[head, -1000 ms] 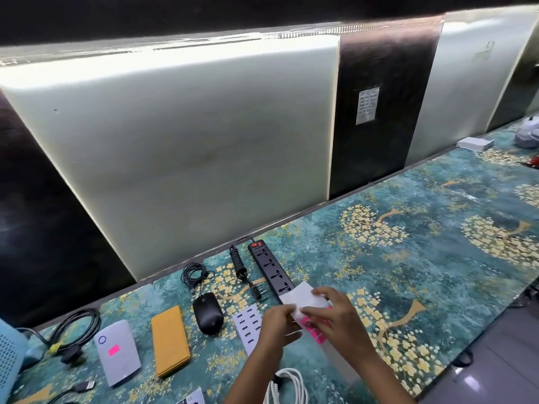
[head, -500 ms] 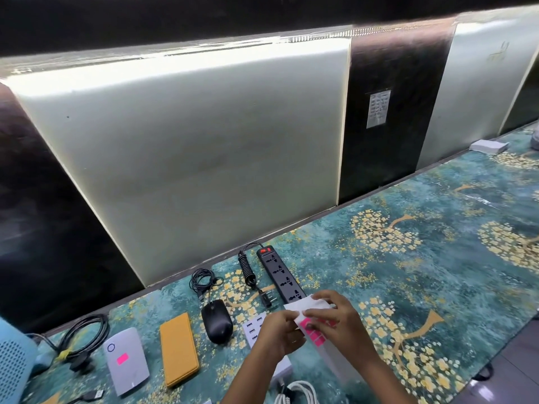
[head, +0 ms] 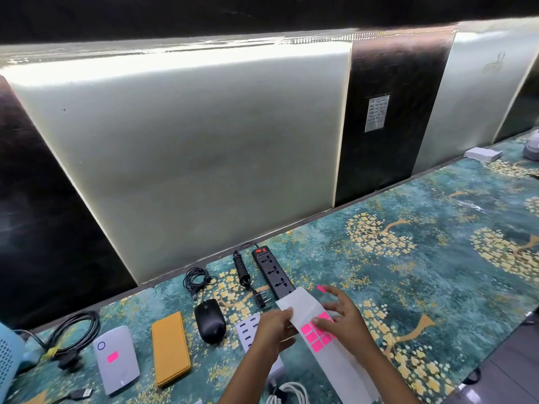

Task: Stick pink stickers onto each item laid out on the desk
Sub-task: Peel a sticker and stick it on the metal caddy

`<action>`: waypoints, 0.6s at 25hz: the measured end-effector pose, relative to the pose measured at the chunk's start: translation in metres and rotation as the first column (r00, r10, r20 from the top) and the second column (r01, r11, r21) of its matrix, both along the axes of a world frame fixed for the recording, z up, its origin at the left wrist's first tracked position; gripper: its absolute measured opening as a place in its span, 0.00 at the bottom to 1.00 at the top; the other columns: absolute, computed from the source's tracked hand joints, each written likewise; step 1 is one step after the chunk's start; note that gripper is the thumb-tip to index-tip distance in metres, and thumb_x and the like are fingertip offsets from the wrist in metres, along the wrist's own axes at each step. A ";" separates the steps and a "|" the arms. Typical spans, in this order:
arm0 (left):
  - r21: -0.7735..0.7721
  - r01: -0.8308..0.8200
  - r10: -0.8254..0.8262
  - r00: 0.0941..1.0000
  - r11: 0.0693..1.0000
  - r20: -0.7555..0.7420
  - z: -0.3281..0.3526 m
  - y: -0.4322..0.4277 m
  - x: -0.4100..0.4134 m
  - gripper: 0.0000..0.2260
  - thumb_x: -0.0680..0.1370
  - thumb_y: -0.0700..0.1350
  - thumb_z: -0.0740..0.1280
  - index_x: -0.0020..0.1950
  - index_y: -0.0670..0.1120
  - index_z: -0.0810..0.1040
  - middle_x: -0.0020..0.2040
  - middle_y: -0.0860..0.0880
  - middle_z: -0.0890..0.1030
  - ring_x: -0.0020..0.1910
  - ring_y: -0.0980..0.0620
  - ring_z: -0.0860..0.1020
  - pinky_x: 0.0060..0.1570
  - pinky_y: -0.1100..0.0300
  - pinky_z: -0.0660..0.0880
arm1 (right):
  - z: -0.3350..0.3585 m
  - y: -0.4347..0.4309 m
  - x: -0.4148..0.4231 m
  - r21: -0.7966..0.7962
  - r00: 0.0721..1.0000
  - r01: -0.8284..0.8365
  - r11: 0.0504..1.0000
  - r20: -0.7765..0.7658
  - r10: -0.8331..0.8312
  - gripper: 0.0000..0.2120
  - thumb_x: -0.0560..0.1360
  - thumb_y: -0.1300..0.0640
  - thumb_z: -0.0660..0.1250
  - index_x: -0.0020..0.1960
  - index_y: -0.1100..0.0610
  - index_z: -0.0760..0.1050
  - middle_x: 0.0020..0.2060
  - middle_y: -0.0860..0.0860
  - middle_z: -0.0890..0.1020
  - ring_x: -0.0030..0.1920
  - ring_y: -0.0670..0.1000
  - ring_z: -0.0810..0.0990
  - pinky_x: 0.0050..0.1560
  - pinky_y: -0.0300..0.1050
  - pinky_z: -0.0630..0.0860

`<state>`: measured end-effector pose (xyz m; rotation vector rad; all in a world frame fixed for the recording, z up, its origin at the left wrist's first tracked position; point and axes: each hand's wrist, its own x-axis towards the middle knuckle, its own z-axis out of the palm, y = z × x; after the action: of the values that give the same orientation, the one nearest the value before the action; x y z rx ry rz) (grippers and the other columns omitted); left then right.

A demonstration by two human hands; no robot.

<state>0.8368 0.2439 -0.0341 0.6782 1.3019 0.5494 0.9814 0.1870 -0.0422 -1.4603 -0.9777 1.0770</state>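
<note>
Head view, and I see the pale wall panel [head: 189,156] filling most of my feed, with the teal flowered desk [head: 437,272] running along below it. Low in the middle, a long white sticker sheet [head: 341,365] slants above the desk between both hands. The left hand [head: 274,328] pinches the sheet's near edge, fingers curled round it. The right hand [head: 344,319] is spread wide over the sheet, thumb down by the pink block [head: 316,335] of stickers on it. Behind the hands, the black power strip [head: 272,272] lies flat, its near end hidden by the sheet's top. To the left I get the yellow case [head: 170,348], then the grey box [head: 116,360] beside it, both flat on the desk. The black mouse [head: 210,320] sits between case and hands, and a white USB hub [head: 248,330] peeks out just beside the left hand. The grey box carries one pink tag [head: 112,357] on its top face. Smallest of all: one loose pink sticker [head: 321,288] clings to the right index fingertip, held up above the desk, just right of the strip.
</note>
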 end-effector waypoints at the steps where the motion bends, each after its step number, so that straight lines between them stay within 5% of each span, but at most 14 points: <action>1: 0.025 0.022 -0.022 1.000 0.999 -0.010 -0.001 -0.002 0.001 0.08 0.78 0.44 0.62 0.40 0.45 0.72 0.29 0.50 0.77 0.27 0.54 0.77 0.34 0.62 0.70 | -0.003 -0.002 0.003 -0.041 0.999 0.028 0.999 0.015 -0.028 0.29 0.65 0.70 0.73 0.61 0.51 0.69 0.42 0.55 0.82 0.39 0.55 0.83 0.39 0.47 0.79; 3: 0.077 0.050 -0.048 0.998 0.996 -0.033 0.000 -0.007 0.002 0.06 0.79 0.46 0.61 0.43 0.47 0.74 0.35 0.51 0.80 0.31 0.54 0.79 0.36 0.62 0.69 | -0.012 -0.006 0.011 -0.099 0.985 0.142 0.985 0.109 -0.131 0.30 0.65 0.70 0.72 0.61 0.49 0.67 0.39 0.57 0.83 0.36 0.56 0.83 0.38 0.51 0.79; 7: 0.176 0.017 0.001 0.995 0.984 -0.101 -0.002 -0.010 -0.011 0.04 0.78 0.41 0.61 0.50 0.45 0.75 0.42 0.49 0.81 0.37 0.52 0.78 0.35 0.61 0.65 | -0.034 -0.017 0.028 -0.146 0.899 0.327 0.934 0.354 -0.260 0.33 0.65 0.70 0.73 0.65 0.54 0.65 0.40 0.55 0.78 0.35 0.53 0.77 0.31 0.43 0.70; 15: 0.353 -0.171 0.223 0.969 0.920 -0.110 -0.003 -0.017 -0.071 0.06 0.77 0.36 0.63 0.53 0.42 0.72 0.42 0.46 0.79 0.35 0.51 0.76 0.33 0.60 0.69 | -0.053 -0.018 0.015 -0.152 0.611 0.294 0.943 0.789 -0.063 0.32 0.64 0.70 0.71 0.64 0.54 0.68 0.58 0.60 0.74 0.55 0.61 0.75 0.46 0.52 0.75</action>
<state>0.7656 0.2267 -0.0375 0.8925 1.4393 0.9199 0.9966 0.1694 -0.0951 -2.2977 -1.2561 0.3814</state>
